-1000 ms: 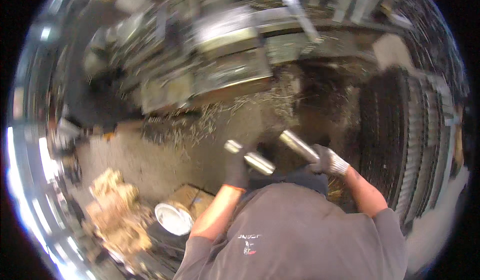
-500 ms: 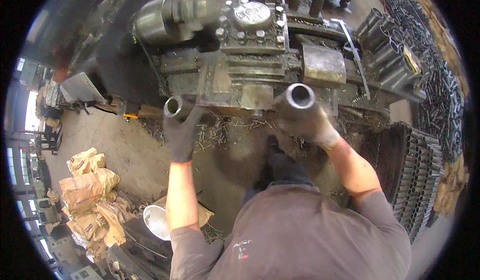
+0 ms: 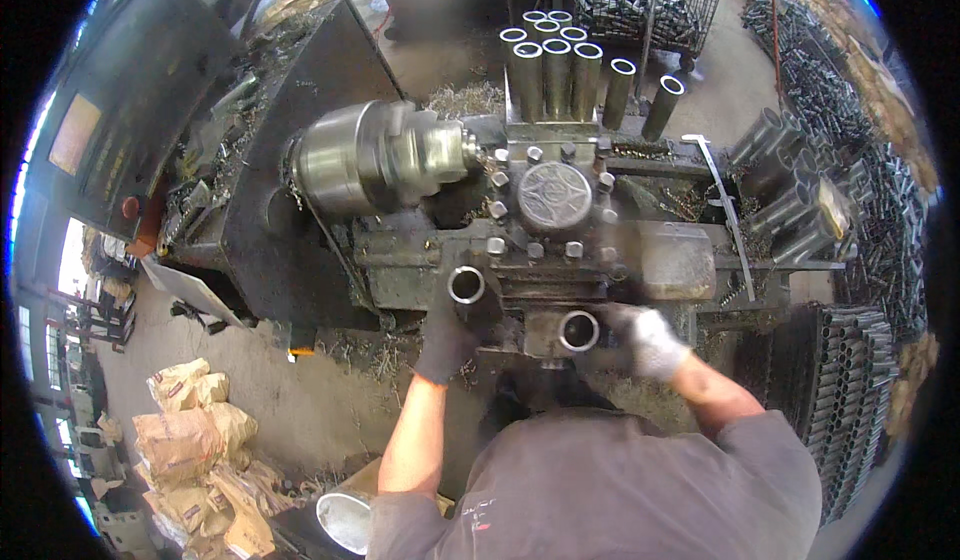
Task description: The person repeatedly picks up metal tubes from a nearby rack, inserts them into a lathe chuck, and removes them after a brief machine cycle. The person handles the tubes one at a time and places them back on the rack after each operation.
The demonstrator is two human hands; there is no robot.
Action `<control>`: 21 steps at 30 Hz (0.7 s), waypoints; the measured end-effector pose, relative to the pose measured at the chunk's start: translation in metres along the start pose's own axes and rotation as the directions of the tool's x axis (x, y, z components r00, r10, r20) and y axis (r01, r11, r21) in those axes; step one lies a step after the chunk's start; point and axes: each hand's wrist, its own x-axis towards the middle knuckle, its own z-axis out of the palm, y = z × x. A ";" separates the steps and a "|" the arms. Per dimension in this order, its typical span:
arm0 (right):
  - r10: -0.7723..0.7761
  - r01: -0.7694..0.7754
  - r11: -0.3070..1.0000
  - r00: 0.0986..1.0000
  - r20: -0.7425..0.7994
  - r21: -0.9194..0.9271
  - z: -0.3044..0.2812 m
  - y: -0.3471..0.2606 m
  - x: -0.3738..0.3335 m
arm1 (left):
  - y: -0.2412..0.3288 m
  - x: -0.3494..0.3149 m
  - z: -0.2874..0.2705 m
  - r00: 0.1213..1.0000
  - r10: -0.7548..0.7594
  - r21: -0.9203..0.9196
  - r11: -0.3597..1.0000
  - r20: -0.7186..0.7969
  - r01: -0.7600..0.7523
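Two short steel tubes are in your gloved hands, both seen end-on just below the middle of the frame. Your left hand [image 3: 447, 338], in a dark glove, is clenched around the left tube [image 3: 466, 285], whose open round mouth faces up toward you. Your right hand [image 3: 648, 338], in a light glove and somewhat blurred, grasps the right tube [image 3: 578, 330], which sits a little lower and to the right of the first; the two tubes are near each other but apart. Both are held against the front of the lathe carriage [image 3: 560, 250], a grimy dark block studded with bolt heads at centre frame. Left of centre, the shiny chuck [image 3: 365, 160] juts out sideways. A cluster of upright tubes [image 3: 560, 65] stands at the upper middle, and racks of dark tubes [image 3: 850, 380] fill the right edge. Paper sacks [image 3: 190, 440] lie on the floor at lower left.
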 end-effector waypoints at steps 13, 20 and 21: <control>0.535 -0.397 0.840 0.717 0.447 -0.370 -0.070 -0.035 0.342 | -0.088 -0.056 -0.102 0.975 -0.151 -0.165 0.970 0.161 0.177; 0.219 -0.255 0.965 0.916 0.335 0.065 -0.066 0.027 0.345 | -0.116 -0.069 -0.141 0.976 -0.218 -0.160 0.963 0.016 0.218; 0.391 -0.453 0.785 0.891 0.229 0.422 -0.090 0.017 0.329 | -0.120 -0.071 -0.149 0.978 -0.208 -0.169 0.964 0.005 0.206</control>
